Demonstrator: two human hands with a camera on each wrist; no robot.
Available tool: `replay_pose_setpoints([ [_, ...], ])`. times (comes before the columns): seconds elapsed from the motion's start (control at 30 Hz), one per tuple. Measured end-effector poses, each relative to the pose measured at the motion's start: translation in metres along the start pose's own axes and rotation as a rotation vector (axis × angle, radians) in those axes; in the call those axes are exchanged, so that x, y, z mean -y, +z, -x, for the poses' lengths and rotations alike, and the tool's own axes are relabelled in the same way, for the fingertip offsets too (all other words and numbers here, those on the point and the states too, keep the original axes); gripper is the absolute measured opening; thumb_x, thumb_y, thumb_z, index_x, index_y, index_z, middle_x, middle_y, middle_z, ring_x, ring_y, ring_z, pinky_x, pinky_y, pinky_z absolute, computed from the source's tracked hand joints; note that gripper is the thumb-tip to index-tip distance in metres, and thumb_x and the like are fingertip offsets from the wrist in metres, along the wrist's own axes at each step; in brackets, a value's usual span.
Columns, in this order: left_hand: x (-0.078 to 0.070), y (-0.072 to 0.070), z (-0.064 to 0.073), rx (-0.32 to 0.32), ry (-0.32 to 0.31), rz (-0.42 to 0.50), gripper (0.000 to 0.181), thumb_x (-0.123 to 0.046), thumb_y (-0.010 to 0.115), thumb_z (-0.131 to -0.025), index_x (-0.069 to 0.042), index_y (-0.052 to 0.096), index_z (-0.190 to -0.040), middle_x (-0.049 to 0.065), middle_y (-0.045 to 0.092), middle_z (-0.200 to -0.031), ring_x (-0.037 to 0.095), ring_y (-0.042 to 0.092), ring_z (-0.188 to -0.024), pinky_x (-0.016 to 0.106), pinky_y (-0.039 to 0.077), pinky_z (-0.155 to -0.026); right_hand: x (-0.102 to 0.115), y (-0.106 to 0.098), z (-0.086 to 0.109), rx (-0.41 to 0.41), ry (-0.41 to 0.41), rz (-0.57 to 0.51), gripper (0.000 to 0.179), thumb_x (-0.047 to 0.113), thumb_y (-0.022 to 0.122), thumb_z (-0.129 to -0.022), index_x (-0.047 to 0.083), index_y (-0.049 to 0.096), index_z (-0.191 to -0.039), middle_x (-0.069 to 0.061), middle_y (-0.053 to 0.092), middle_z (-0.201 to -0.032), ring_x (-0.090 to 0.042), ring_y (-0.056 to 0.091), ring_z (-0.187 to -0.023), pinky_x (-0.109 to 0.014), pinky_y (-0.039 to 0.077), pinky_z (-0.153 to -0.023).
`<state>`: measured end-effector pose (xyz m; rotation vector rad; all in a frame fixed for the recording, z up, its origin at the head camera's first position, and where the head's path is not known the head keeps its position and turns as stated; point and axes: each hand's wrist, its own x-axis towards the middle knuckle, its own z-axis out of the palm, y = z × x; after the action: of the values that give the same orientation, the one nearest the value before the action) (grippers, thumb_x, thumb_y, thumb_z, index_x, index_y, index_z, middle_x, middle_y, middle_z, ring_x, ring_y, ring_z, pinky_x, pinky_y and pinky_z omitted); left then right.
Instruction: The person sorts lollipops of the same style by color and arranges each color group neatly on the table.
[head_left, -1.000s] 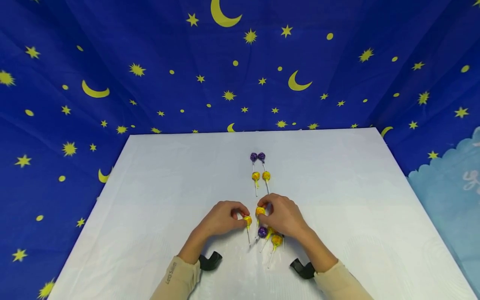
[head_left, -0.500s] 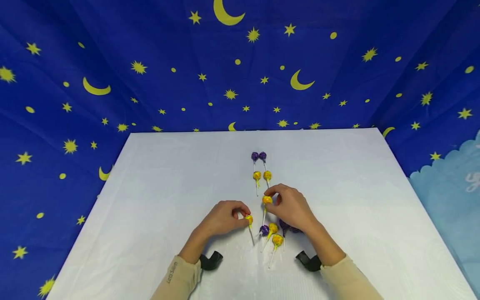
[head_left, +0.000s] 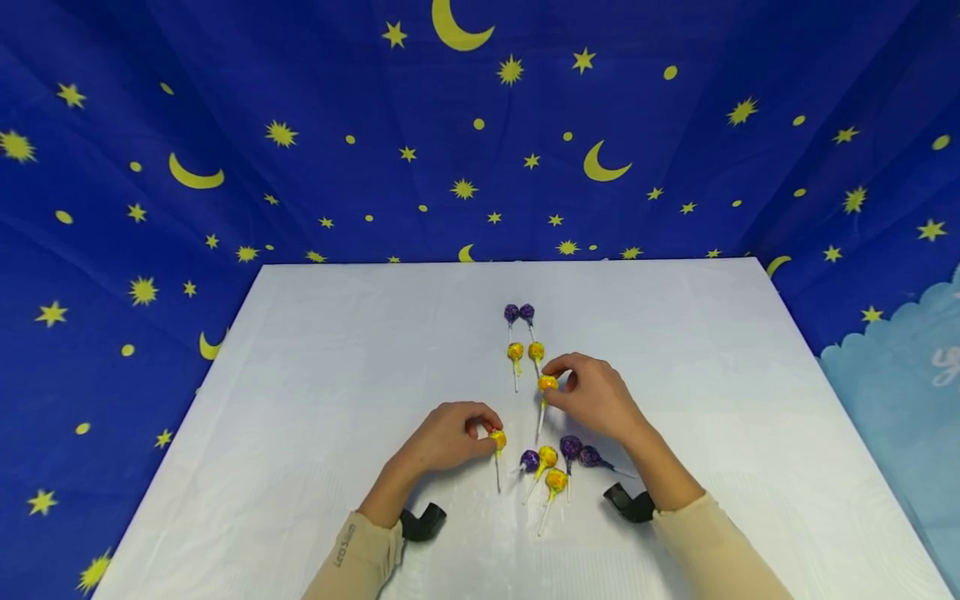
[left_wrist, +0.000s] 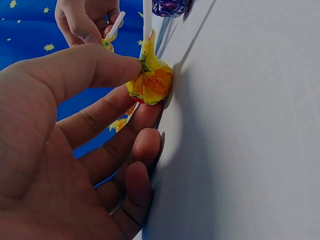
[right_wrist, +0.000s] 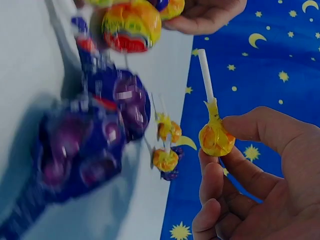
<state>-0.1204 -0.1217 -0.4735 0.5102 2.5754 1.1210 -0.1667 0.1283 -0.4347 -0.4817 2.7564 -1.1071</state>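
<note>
My left hand [head_left: 453, 437] pinches the wrapped head of a yellow lollipop [left_wrist: 152, 85] between thumb and fingers, low over the table, its stick pointing toward me. Farther up and to the right, my right hand [head_left: 596, 398] holds another yellow lollipop [right_wrist: 216, 137] by its head, with the stick also toward me. Just beyond that hand lie two yellow lollipops [head_left: 515, 352] side by side, with two purple lollipops [head_left: 512, 312] above them. Between my forearms is a loose group of yellow lollipops [head_left: 556, 480] and purple lollipops [head_left: 571, 447].
A white table [head_left: 337, 350] carries everything. Behind it hangs a blue cloth [head_left: 375, 125] with yellow stars and moons. Black curved pieces [head_left: 423, 522] sit at both wrists. A light blue panel [head_left: 900, 375] shows at the right.
My right hand has moved up and right with its yellow lollipop, uncovering purple lollipops in the loose group. The left hand stays almost in place, still pinching its lollipop.
</note>
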Motion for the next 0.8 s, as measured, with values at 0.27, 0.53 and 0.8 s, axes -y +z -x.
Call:
replay_pose_setpoints([
  [0.27,0.000,0.001,0.002,-0.004,0.006,0.004,0.016,-0.024,0.073,-0.082,-0.023,0.071,-0.098,-0.011,0.059,-0.077,0.007,0.051,-0.066,0.027,0.041,-0.061,-0.010,-0.008,-0.012,0.028,0.054,0.024,0.027,0.024,0.074,-0.082,0.013,0.071,-0.107,0.000,0.064,-0.087,-0.017,0.052,-0.067,-0.034,0.041,-0.056],
  [0.53,0.000,0.001,0.002,-0.007,-0.004,0.000,0.016,-0.025,0.073,-0.082,-0.024,0.071,-0.098,-0.011,0.059,-0.077,0.007,0.051,-0.066,0.027,0.041,-0.062,-0.019,-0.014,-0.028,0.060,0.055,0.061,0.029,0.025,0.073,-0.084,0.011,0.071,-0.110,-0.002,0.066,-0.097,-0.018,0.055,-0.076,-0.034,0.043,-0.061],
  [0.8,0.001,0.001,0.002,-0.004,-0.002,-0.006,0.016,-0.026,0.073,-0.083,-0.025,0.070,-0.099,-0.013,0.059,-0.079,0.007,0.051,-0.068,0.028,0.042,-0.063,-0.023,-0.014,-0.040,0.065,0.061,0.088,0.030,0.024,0.072,-0.085,0.010,0.071,-0.110,-0.005,0.067,-0.103,-0.020,0.059,-0.084,-0.037,0.046,-0.068],
])
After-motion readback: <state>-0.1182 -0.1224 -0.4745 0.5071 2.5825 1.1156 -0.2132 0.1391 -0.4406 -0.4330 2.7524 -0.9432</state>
